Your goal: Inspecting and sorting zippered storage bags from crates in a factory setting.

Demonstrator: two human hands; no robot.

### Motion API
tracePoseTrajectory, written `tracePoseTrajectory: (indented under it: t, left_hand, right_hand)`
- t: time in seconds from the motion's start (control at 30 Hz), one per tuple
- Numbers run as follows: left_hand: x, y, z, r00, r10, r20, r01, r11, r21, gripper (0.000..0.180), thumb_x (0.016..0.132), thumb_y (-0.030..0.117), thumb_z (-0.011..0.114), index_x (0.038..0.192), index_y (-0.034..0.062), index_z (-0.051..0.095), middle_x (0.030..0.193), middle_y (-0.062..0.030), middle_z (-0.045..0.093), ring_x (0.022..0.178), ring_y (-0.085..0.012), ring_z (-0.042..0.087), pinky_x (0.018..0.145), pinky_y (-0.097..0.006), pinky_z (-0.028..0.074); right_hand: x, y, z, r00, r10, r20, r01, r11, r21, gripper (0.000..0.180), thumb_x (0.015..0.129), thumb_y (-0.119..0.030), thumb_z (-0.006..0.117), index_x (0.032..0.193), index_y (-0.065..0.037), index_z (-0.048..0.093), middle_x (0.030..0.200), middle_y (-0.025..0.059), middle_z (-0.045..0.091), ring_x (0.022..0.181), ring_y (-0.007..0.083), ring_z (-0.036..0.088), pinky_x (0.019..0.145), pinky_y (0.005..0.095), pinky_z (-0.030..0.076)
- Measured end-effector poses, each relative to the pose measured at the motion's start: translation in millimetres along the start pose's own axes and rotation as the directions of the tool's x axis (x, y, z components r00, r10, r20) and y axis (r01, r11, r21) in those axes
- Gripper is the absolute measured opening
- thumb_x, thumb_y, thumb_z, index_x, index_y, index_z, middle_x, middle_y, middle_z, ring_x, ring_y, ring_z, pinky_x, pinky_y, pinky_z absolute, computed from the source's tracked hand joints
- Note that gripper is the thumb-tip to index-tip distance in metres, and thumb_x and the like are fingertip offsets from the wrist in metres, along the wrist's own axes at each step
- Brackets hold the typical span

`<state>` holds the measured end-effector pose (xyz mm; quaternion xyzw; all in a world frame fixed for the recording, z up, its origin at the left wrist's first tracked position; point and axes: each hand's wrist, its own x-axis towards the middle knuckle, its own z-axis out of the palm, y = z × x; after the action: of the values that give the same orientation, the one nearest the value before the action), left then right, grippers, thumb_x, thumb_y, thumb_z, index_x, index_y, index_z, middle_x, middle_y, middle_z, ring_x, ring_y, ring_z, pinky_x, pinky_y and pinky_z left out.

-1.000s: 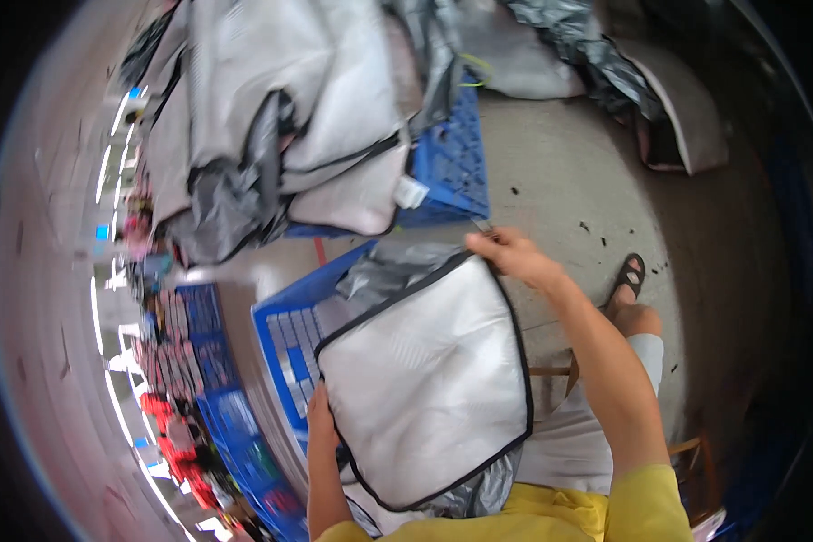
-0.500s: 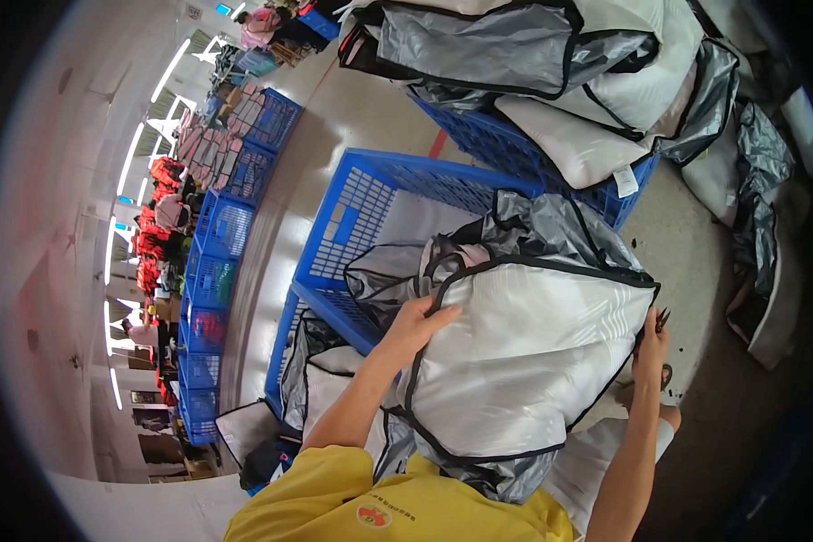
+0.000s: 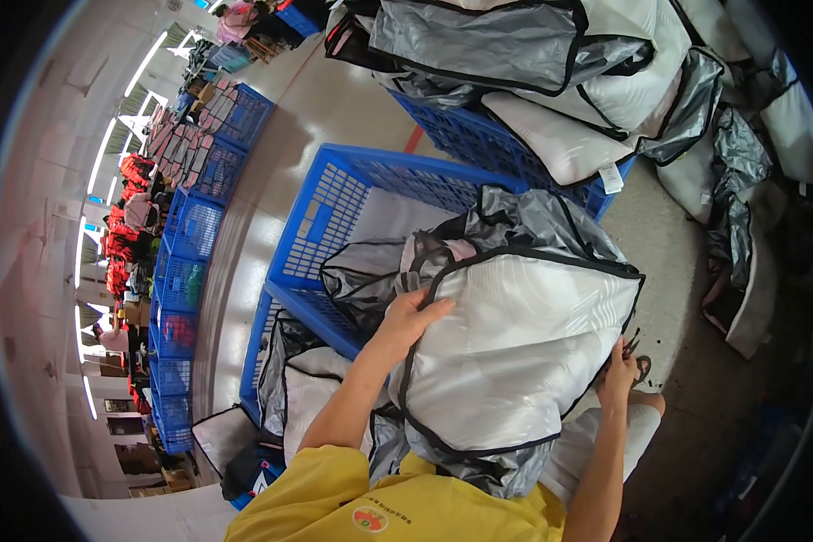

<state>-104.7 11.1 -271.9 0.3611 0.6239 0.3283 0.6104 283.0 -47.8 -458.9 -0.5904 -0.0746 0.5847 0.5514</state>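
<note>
Across my lap lies a padded white fabric piece (image 3: 515, 352) with black-bound edges and crinkled silver material (image 3: 497, 474) under its near end. My left hand (image 3: 413, 318) is closed on its left edge, thumb flat on the white face and fingers beneath. At the right edge, my right hand (image 3: 617, 375) is closed around dark thread snips (image 3: 634, 342), their narrow tips poking out past the fingers. The right fingers are next to the black binding; whether they also pinch it I cannot tell.
Directly ahead, a blue plastic crate (image 3: 285, 230) holds more silver and white pieces. Behind it, another blue crate (image 3: 497, 135) is heaped with similar pieces (image 3: 551, 135). More lie on the floor at right (image 3: 741, 199). Blue crates (image 3: 188, 226) line the left; people work beyond them.
My right hand with the snips has slid down the right edge, nearer to me. The left hand keeps its hold. The whole view has shifted slightly.
</note>
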Motion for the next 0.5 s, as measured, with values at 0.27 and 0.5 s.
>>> tracePoseTrajectory:
  t: [0.27, 0.5]
  left_hand:
    - [7, 25, 15, 0.863, 0.479, -0.157, -0.337, 0.781, 0.526, 0.038, 0.101, 0.024, 0.069, 0.133, 0.0034, 0.066, 0.096, -0.0058, 0.067, 0.083, -0.0127, 0.060, 0.077, -0.029, 0.050]
    - [41, 55, 3, 0.833, 0.512, 0.211, -0.499, 0.531, 0.685, 0.033, 0.101, 0.011, 0.060, 0.133, 0.0059, 0.067, 0.107, -0.0174, 0.071, 0.092, -0.0355, 0.067, 0.084, -0.040, 0.052]
  right_hand:
    - [-24, 17, -7, 1.000, 0.017, 0.023, -0.017, 0.999, -0.027, 0.023, 0.106, -0.031, 0.064, 0.093, -0.012, 0.063, 0.068, -0.0107, 0.054, 0.050, 0.0017, 0.044, 0.042, 0.0225, 0.034]
    - [-32, 23, -18, 0.998, -0.038, 0.043, 0.043, 0.990, -0.131, 0.021, 0.106, -0.030, 0.064, 0.102, -0.010, 0.066, 0.069, -0.0085, 0.054, 0.050, 0.0031, 0.044, 0.043, 0.0232, 0.031]
